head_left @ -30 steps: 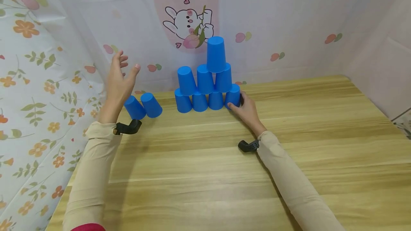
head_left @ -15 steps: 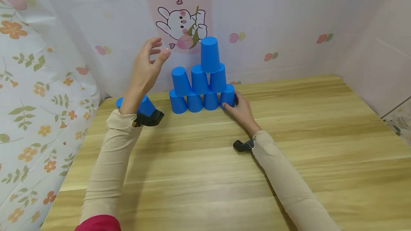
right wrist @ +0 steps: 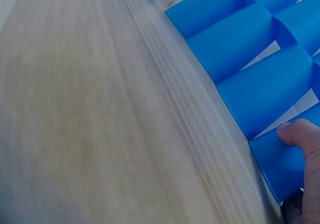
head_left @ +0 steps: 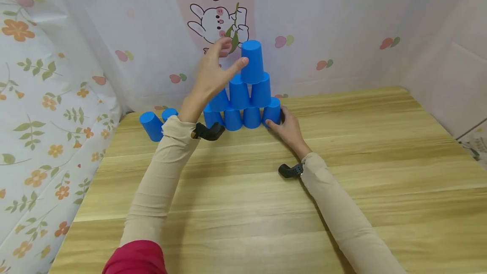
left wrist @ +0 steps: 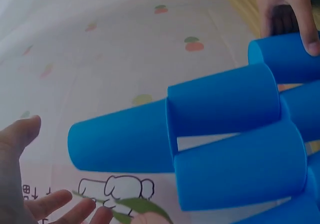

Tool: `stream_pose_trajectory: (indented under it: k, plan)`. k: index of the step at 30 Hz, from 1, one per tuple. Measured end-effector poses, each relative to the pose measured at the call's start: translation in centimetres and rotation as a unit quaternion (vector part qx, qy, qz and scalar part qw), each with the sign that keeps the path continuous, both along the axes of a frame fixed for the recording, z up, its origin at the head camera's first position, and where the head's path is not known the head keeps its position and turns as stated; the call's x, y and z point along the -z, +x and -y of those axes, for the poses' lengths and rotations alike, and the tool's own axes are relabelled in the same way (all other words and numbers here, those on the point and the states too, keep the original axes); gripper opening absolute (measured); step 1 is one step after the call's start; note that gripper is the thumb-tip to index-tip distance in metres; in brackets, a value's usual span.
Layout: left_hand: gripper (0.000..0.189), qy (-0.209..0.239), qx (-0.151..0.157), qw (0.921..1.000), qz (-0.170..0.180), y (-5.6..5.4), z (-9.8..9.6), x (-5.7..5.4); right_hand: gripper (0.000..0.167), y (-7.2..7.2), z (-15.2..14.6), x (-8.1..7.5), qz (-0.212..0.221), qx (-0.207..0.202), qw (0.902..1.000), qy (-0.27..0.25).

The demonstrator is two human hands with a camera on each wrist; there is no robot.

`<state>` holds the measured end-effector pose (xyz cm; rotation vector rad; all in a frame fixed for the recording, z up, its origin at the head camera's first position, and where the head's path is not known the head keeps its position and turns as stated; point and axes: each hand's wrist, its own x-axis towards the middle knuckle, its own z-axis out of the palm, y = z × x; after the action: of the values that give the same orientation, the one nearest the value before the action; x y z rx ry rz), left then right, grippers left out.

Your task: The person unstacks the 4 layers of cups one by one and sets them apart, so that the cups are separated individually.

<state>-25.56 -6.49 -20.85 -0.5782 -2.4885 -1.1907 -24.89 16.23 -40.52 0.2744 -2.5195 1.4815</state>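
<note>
Upside-down blue plastic cups are stacked as a pyramid: several in the bottom row, three in the middle row and a single top cup (head_left: 253,64). My left hand (head_left: 211,73) is raised beside that top cup, thumb and fingers spread. In the left wrist view a gap shows between the fingers (left wrist: 70,206) and the top cup (left wrist: 122,139). Low on the right, my right hand (head_left: 290,129) holds the bottom row's end cup (head_left: 272,110) between thumb and fingers. The right wrist view shows its thumb (right wrist: 295,132) on that cup's side. My left hand and wrist partly cover the pyramid's left cups.
Two more upturned cups stand left of the pyramid, one in full view (head_left: 151,126) and one (head_left: 169,114) partly behind my left sleeve. The wooden table (head_left: 243,206) meets a patterned cloth (head_left: 323,20) behind the pyramid and a floral cloth (head_left: 49,109) at left.
My left hand has moved right, from above the two separate cups to beside the top cup. My right hand stays on the end cup, and the pyramid stands as before.
</note>
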Motion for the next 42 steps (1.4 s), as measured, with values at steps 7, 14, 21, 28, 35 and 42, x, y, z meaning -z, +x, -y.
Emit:
stream_pose_trajectory:
  k: [7, 14, 21, 28, 35, 42]
  plan:
    - [0.070, 0.007, 0.009, 0.9999, -0.009, -0.8, -1.7, 0.4, 0.067, -0.1, 0.1, 0.2, -0.003, -0.001, 1.0000, -0.002]
    - [0.070, 0.016, 0.014, 0.9997, 0.008, -1.5, -2.6, 0.9, 0.066, -0.1, 0.0, 0.2, -0.004, 0.004, 1.0000, 0.008]
    - [0.066, 0.006, 0.021, 0.9998, 0.002, -1.9, -3.0, 1.2, 0.065, -0.1, 0.0, 0.2, -0.006, 0.007, 0.9999, 0.010]
    - [0.060, 0.009, 0.025, 0.9996, -0.008, -1.9, -3.1, 1.4, 0.065, 0.1, 0.2, -0.1, -0.005, 0.004, 1.0000, 0.006]
    - [0.060, 0.031, 0.030, 0.9989, -0.017, -1.6, -3.0, 1.4, 0.066, 0.2, 0.1, -0.1, -0.008, 0.003, 1.0000, 0.002]
    - [0.059, 0.049, 0.029, 0.9981, -0.025, -1.3, -2.8, 1.3, 0.066, 0.1, 0.1, -0.2, -0.007, 0.001, 1.0000, 0.002]
